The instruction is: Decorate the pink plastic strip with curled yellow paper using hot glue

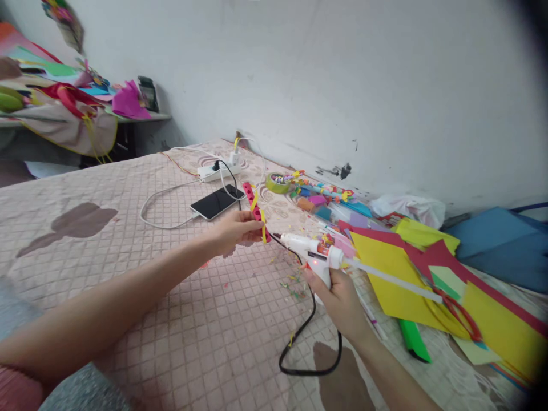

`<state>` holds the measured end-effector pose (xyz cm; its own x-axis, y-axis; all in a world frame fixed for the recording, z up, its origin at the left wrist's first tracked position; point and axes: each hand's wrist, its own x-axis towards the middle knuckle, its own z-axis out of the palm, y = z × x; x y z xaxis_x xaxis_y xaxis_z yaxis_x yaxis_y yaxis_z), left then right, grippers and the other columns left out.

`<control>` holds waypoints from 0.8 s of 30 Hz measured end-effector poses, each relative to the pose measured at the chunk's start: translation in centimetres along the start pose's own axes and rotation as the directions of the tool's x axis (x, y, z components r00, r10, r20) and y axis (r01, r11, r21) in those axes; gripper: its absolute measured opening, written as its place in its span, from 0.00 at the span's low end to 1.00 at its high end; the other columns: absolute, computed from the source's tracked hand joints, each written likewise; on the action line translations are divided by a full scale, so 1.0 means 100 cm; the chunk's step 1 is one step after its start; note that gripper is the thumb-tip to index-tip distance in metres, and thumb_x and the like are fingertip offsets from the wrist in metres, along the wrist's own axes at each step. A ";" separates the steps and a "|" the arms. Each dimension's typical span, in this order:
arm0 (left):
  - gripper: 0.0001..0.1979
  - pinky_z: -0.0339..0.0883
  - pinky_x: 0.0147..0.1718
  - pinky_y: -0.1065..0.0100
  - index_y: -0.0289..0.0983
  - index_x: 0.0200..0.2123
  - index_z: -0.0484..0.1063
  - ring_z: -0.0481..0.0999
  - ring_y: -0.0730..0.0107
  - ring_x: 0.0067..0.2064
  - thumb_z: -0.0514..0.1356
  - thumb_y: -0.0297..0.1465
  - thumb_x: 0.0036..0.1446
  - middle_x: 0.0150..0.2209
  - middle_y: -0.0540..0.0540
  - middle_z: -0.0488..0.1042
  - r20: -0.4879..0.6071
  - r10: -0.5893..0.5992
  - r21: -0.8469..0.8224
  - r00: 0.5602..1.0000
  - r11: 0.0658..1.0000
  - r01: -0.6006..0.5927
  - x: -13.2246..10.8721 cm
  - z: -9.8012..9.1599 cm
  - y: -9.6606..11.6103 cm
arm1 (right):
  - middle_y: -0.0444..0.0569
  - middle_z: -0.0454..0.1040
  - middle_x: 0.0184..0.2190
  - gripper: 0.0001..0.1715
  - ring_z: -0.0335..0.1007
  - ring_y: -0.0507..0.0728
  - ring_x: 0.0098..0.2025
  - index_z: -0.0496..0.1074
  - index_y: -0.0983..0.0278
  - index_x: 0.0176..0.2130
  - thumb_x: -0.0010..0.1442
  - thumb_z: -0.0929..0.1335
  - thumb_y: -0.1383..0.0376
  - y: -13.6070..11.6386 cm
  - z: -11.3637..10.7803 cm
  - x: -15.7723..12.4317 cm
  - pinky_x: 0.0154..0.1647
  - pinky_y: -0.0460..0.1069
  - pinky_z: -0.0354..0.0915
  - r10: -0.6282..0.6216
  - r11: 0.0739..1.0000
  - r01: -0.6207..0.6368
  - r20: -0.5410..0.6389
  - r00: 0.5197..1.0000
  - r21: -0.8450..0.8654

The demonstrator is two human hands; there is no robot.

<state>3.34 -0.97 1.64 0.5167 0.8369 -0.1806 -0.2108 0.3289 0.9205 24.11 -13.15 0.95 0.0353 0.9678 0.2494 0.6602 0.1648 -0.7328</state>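
Note:
Between the fingers of my left hand (240, 228) is a narrow red strip (249, 196) with dark round spots and yellow pieces on it. My right hand (342, 297) is wrapped around the handle of a white glue gun (306, 246), whose small light glows red. A long white glue stick (394, 278) sticks out of its back end. The dark nozzle points left, close to the lower end of the red strip; I cannot tell whether they touch. A black cord (310, 372) loops below the gun.
Behind my left hand lie a phone (216, 202) on a white cable and a power strip (219, 172). To the right are green tape (277, 184), yellow sheets (377, 274), red-handled scissors (462, 314) and a green piece (413, 341). A wall (325, 85) closes the back.

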 end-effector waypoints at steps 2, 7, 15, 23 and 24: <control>0.02 0.65 0.30 0.75 0.32 0.32 0.70 0.74 0.77 0.27 0.58 0.24 0.53 0.28 0.46 0.76 -0.004 -0.003 0.018 1.000 1.000 0.003 0.001 -0.001 -0.001 | 0.47 0.72 0.25 0.17 0.67 0.57 0.31 0.71 0.66 0.34 0.56 0.63 0.54 0.005 0.004 0.011 0.33 0.49 0.61 0.017 1.000 -0.017 -0.031 0.999 -0.007; 0.02 0.66 0.30 0.73 0.32 0.31 0.70 0.74 0.76 0.27 0.59 0.25 0.52 0.27 0.47 0.76 -0.031 -0.003 0.036 1.000 0.999 0.004 0.004 -0.007 -0.004 | 0.48 0.73 0.27 0.18 0.66 0.55 0.29 0.70 0.66 0.33 0.55 0.63 0.54 0.018 0.016 0.041 0.31 0.48 0.61 0.001 0.998 -0.007 -0.102 0.995 -0.057; 0.05 0.67 0.33 0.70 0.33 0.31 0.69 0.75 0.73 0.29 0.62 0.27 0.50 0.28 0.47 0.76 -0.037 -0.004 0.026 0.999 1.000 0.005 0.003 -0.008 -0.005 | 0.52 0.74 0.27 0.16 0.68 0.58 0.31 0.70 0.66 0.32 0.56 0.62 0.56 0.039 0.037 0.084 0.31 0.49 0.58 -0.106 0.950 0.044 -0.188 0.976 -0.308; 0.07 0.68 0.34 0.70 0.33 0.32 0.68 0.76 0.73 0.30 0.62 0.28 0.50 0.29 0.46 0.76 -0.020 -0.004 0.034 1.000 0.999 0.005 0.002 -0.008 -0.008 | 0.53 0.73 0.28 0.16 0.67 0.58 0.30 0.70 0.66 0.32 0.54 0.63 0.55 0.052 0.045 0.097 0.30 0.49 0.59 -0.085 0.942 0.041 -0.119 0.989 -0.334; 0.07 0.68 0.33 0.70 0.33 0.32 0.68 0.75 0.74 0.29 0.62 0.28 0.50 0.29 0.46 0.76 -0.027 -0.004 0.033 1.000 0.999 0.005 0.002 -0.008 -0.008 | 0.53 0.74 0.30 0.17 0.68 0.58 0.31 0.70 0.66 0.34 0.55 0.62 0.55 0.052 0.044 0.095 0.32 0.49 0.60 -0.093 0.946 0.051 -0.117 0.989 -0.321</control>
<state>3.00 -0.74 0.58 0.4952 0.8471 -0.1931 -0.1810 0.3180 0.9307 24.56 -2.29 -3.26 0.0612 0.9195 0.3883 0.8671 0.1437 -0.4770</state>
